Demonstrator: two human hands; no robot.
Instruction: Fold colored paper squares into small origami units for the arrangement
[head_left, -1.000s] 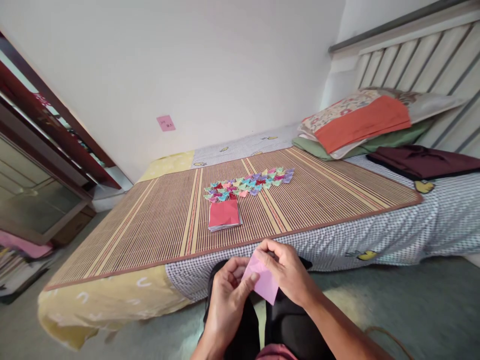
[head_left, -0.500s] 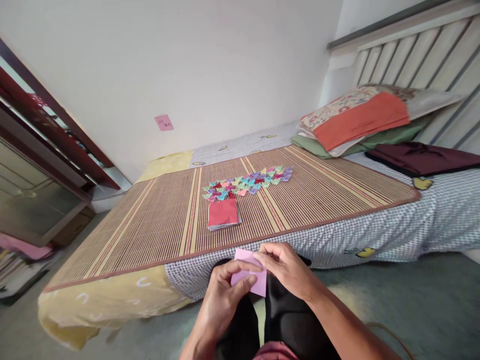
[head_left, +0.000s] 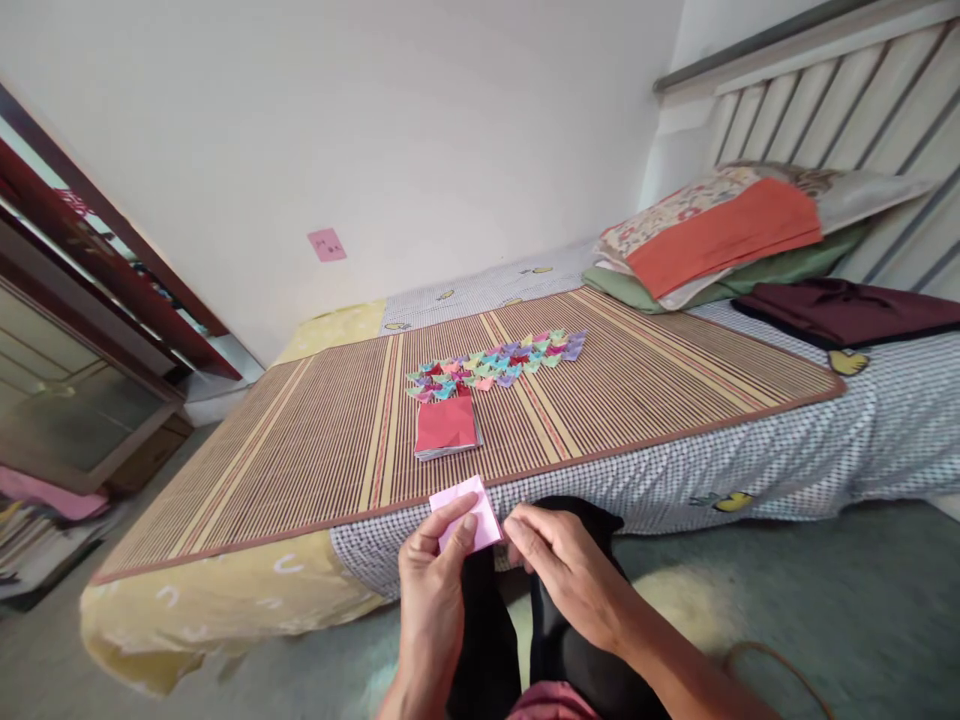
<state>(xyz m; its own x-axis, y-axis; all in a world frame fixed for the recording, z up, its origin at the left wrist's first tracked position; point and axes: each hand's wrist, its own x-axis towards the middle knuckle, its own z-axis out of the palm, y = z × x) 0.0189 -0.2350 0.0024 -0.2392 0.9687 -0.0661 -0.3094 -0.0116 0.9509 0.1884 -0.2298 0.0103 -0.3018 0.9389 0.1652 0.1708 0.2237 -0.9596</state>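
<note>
Pinched in the nearly closed left hand by the near edge of the bed, the pink paper may rotate or crumple under uneven thumb pressure; the right hand is loosely curled beside it, grip indeterminable.

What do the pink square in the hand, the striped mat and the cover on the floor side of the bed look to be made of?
Pink square: thin matte paper, judging by its crisp edges.
Mat: probably bamboo or cane strips, given the fine parallel lines, with a cloth-like brown border.
Cover: soft, dull fabric, as it drapes in folds.
</note>
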